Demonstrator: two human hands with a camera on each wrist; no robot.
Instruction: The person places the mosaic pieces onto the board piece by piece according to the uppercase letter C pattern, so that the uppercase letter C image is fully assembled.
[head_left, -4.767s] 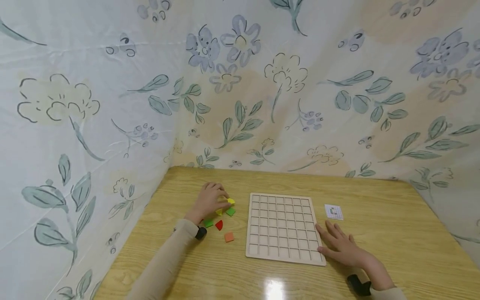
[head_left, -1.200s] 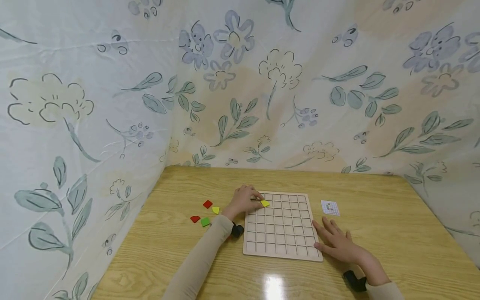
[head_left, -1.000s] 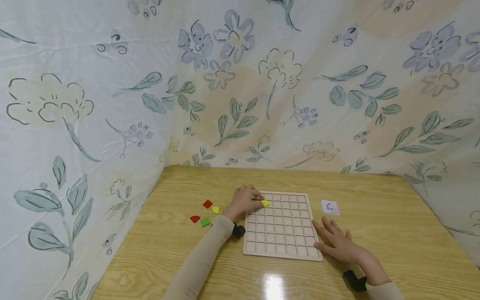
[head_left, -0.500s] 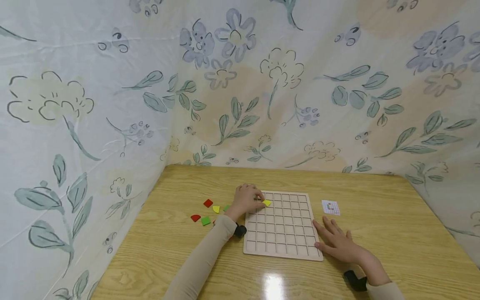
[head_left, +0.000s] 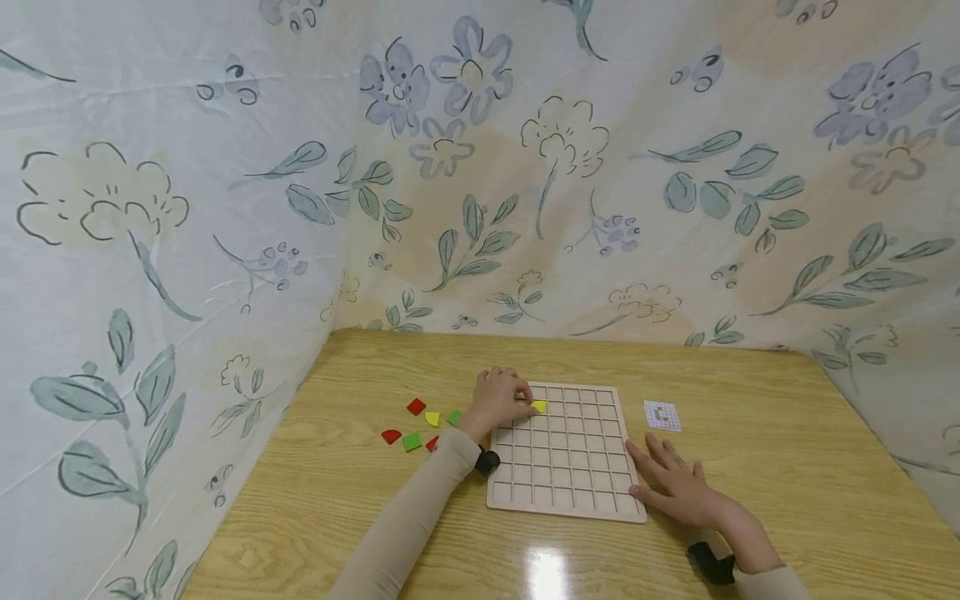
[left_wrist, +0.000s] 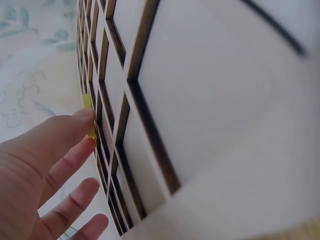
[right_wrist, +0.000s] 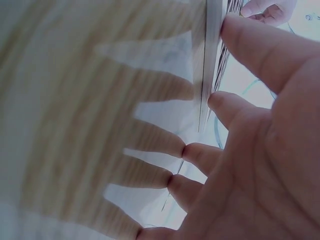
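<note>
In the head view a pale wooden grid board (head_left: pixel 558 457) lies on the table. My left hand (head_left: pixel 498 400) is over its back left part, pinching a small yellow piece (head_left: pixel 539 407) at the grid. The left wrist view has the yellow piece (left_wrist: pixel 87 102) between thumb and finger of the left hand (left_wrist: pixel 45 155), against the grid; the other fingers are spread. My right hand (head_left: pixel 678 487) rests at the board's right edge with fingers spread. In the right wrist view, thumb and index finger of the right hand (right_wrist: pixel 265 135) touch the board's side (right_wrist: pixel 212 50).
Left of the board lie loose flat pieces: a red square (head_left: pixel 416 407), a yellow quarter-round (head_left: pixel 432 419), a green square (head_left: pixel 412 442), a red quarter-round (head_left: pixel 391 436) and others partly behind the left arm. A small printed grid card (head_left: pixel 662 415) lies right of the board. Patterned cloth (head_left: pixel 465 167) hangs behind.
My left hand went from the loose pieces to the board with a yellow piece, then shifted slightly right along the grid in the last second. The right hand stays at the board's edge.
</note>
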